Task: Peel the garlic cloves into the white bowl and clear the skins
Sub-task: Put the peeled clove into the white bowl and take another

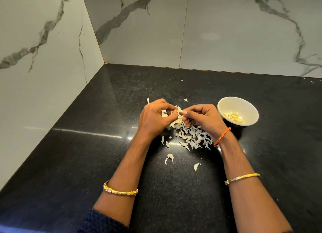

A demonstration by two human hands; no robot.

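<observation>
Garlic peeling is under way above the black worktop (87,163). Left hand (155,118) and right hand (203,117) meet, fingers pinching one clove (179,109), skin partly off. Bowl (250,109), right, holds peeled cloves. Skins (191,138) lie beneath. Next: strip, drop in bowl; nothing obstructs.

Black speckled countertop (87,163), white grey-veined marble wall tiles (226,32), corner joint

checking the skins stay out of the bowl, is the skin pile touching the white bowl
Apart. The head view shows bare black counter and the right hand between the skin pile and the white bowl.
</observation>
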